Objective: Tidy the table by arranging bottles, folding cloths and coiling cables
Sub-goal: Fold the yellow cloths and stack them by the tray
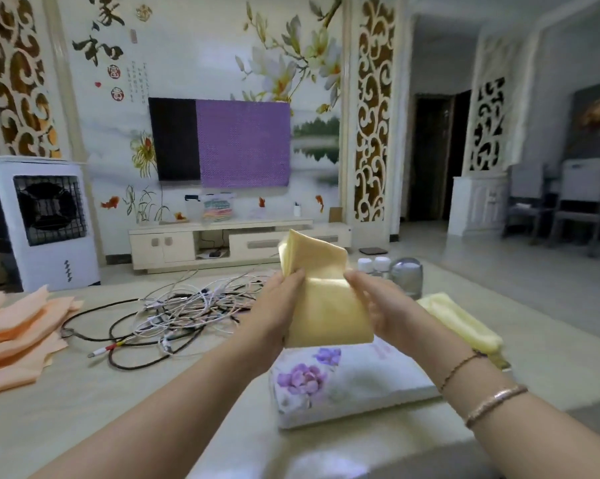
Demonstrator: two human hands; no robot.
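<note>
Left hand [277, 299] and right hand [378, 302] pinch the yellow cloth [322, 305], fingers curled on its edges, above the floral tissue box [343, 385] (contents not visible)

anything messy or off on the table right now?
Yes. The white, pink and black cables lie in one tangled heap mid-table, uncoiled. The peach cloths at the left edge are a loose, skewed pile. Both hands, left and right, hold a yellow cloth mid-fold. No spills seen.
</note>
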